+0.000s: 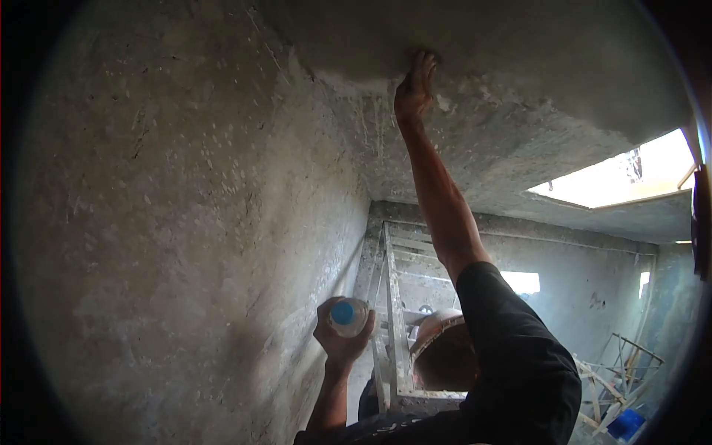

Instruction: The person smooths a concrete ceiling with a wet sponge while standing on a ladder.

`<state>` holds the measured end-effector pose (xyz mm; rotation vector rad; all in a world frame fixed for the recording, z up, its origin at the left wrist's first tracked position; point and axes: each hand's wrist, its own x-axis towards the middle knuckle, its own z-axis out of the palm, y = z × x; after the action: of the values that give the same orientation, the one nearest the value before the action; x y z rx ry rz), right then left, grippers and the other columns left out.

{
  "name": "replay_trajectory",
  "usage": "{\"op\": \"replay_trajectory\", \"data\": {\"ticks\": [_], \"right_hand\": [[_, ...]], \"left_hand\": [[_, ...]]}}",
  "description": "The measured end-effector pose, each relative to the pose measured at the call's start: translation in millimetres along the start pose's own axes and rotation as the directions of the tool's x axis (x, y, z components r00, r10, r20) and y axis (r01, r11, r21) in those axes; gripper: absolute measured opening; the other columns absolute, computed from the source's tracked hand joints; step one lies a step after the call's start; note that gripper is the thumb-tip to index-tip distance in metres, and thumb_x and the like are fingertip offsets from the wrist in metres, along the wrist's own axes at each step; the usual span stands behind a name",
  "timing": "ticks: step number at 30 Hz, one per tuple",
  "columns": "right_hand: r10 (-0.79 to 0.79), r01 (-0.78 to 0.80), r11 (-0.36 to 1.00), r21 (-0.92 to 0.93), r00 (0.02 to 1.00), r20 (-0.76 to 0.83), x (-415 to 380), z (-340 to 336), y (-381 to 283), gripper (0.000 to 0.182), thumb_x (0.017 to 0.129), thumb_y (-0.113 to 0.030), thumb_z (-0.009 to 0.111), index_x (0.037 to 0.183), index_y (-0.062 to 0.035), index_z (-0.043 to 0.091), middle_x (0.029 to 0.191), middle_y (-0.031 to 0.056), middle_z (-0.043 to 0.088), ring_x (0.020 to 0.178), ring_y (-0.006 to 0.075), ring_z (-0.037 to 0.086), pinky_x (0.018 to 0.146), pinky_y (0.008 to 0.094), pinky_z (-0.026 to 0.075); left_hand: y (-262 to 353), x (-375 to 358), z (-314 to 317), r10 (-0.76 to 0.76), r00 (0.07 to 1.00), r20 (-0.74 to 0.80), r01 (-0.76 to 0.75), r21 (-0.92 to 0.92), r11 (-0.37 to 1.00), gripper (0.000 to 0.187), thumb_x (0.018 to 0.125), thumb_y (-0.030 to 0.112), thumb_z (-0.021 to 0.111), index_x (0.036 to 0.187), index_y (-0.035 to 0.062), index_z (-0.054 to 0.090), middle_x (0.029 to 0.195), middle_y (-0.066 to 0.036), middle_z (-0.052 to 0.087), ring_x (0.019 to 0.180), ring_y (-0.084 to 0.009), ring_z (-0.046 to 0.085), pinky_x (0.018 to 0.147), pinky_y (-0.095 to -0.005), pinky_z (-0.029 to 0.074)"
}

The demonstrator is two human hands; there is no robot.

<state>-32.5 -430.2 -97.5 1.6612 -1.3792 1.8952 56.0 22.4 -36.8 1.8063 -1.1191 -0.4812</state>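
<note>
Reach to the ceiling from beside a frame, 2 hands in view. Your left hand (343,348) is curled around a clear bottle (359,320), its blue cap (342,312) facing the camera, near the rough wall (185,215). Your right hand (417,89) is raised on an extended arm, its narrowly grouped fingers apparently against the ceiling (526,52); you cannot tell whether they grip anything small. Possible faults: the bottle could slip if your left fingers loosen or the plastic is wet, and might then strike what lies below. A long overhead reach could cost you balance, and loose grit from the ceiling could drop toward your eyes. Surroundings: a ladder-like frame (401,334) stands just beside the bottle and would obstruct a sideways swing of your left arm. Behind its rail is what appears to be another person's head (445,363), partly covered by your dark sleeve (515,337). At right are 1 bright opening (627,174), jumbled poles (602,386) and 1 blue object (627,425).
</note>
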Motion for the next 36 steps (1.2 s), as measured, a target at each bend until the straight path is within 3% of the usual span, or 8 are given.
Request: {"op": "replay_trajectory", "data": {"ticks": [22, 26, 27, 28, 30, 31, 33, 36], "right_hand": [[-0.332, 0.341, 0.939, 0.039, 0.875, 0.351, -12, -33, 37, 0.056, 0.074, 0.011, 0.05, 0.127, -0.0068, 0.056, 0.131, 0.0144, 0.054, 0.115, 0.0332, 0.055, 0.1, 0.0414, 0.046], [-0.187, 0.14, 0.982, 0.128, 0.813, 0.551, -25, -82, 26, 0.042, 0.083, 0.006, 0.048, 0.121, -0.0059, 0.059, 0.126, 0.016, 0.056, 0.114, 0.0343, 0.056, 0.095, 0.0384, 0.048], [0.084, -0.17, 0.983, 0.072, 0.758, 0.647, -21, -111, 7, 0.035, 0.086, 0.004, 0.047, 0.118, -0.0033, 0.059, 0.123, 0.0153, 0.058, 0.112, 0.0323, 0.058, 0.094, 0.0372, 0.048], [0.33, -0.461, 0.888, -0.013, 0.615, 0.716, -16, -137, -13, 0.029, 0.089, 0.002, 0.047, 0.115, -0.0006, 0.06, 0.12, 0.0145, 0.059, 0.11, 0.0304, 0.059, 0.093, 0.036, 0.049], [0.29, -0.938, 0.222, 0.268, 0.326, 0.9, -26, -182, 2, 0.026, 0.092, -0.004, 0.05, 0.115, 0.004, 0.057, 0.113, 0.0132, 0.06, 0.104, 0.0252, 0.061, 0.092, 0.0329, 0.049], [0.3, -0.938, 0.219, 0.27, 0.328, 0.896, -22, -206, -9, 0.026, 0.092, -0.004, 0.05, 0.115, 0.004, 0.057, 0.113, 0.0132, 0.06, 0.104, 0.0252, 0.061, 0.092, 0.0329, 0.049], [0.455, -0.899, -0.417, 0.137, -0.075, 0.887, -9, -260, -32, 0.031, 0.09, -0.004, 0.055, 0.119, 0.0071, 0.053, 0.107, 0.0112, 0.059, 0.098, 0.0211, 0.061, 0.091, 0.0315, 0.05], [0.442, -0.903, -0.41, 0.125, -0.077, 0.894, 1, -333, -49, 0.036, 0.09, -0.005, 0.057, 0.123, 0.0053, 0.05, 0.109, 0.0135, 0.059, 0.1, 0.0206, 0.061, 0.09, 0.0333, 0.052]], "left_hand": [[6, 6, 5, 0.038, 0.998, 0.044, -0.036, -0.049, 0.998, 0.052, 0.063, 0.015, 0.086, 0.103, 0.0031, 0.056, 0.089, -0.009, 0.064, 0.078, -0.0178, 0.065, 0.073, -0.0303, 0.053], [9, 4, 3, 0.041, 0.999, 0.02, -0.038, -0.139, 0.99, 0.051, 0.063, 0.016, 0.086, 0.103, 0.0031, 0.056, 0.088, -0.009, 0.065, 0.078, -0.0171, 0.065, 0.073, -0.0306, 0.053], [7, 3, 2, 0.067, 0.998, 0.018, -0.063, -0.173, 0.983, 0.051, 0.063, 0.017, 0.086, 0.103, 0.0033, 0.056, 0.088, -0.008, 0.065, 0.077, -0.0171, 0.065, 0.072, -0.0307, 0.053], [6, 3, 1, 0.096, 0.995, 0.017, -0.09, -0.204, 0.975, 0.051, 0.064, 0.018, 0.086, 0.103, 0.0035, 0.056, 0.088, -0.008, 0.065, 0.076, -0.0171, 0.065, 0.072, -0.0308, 0.053], [13, 2, -3, 0.118, 0.993, 0.01, -0.115, -0.167, 0.979, 0.052, 0.064, 0.019, 0.086, 0.103, 0.0035, 0.056, 0.088, -0.008, 0.064, 0.076, -0.0173, 0.064, 0.072, -0.031, 0.053], [17, 1, -6, 0.13, 0.992, 0.005, -0.128, -0.128, 0.984, 0.052, 0.065, 0.021, 0.086, 0.103, 0.0035, 0.056, 0.087, -0.008, 0.064, 0.075, -0.0175, 0.064, 0.071, -0.0312, 0.053], [23, -1, -9, 0.147, 0.989, 0.023, -0.143, -0.117, 0.983, 0.052, 0.065, 0.021, 0.085, 0.103, 0.0034, 0.056, 0.087, -0.008, 0.064, 0.074, -0.0178, 0.064, 0.071, -0.0314, 0.053], [39, -7, -15, 0.219, 0.975, 0.044, -0.215, -0.087, 0.973, 0.052, 0.065, 0.022, 0.085, 0.103, 0.0031, 0.055, 0.086, -0.008, 0.064, 0.073, -0.0177, 0.063, 0.07, -0.0317, 0.053]]}}
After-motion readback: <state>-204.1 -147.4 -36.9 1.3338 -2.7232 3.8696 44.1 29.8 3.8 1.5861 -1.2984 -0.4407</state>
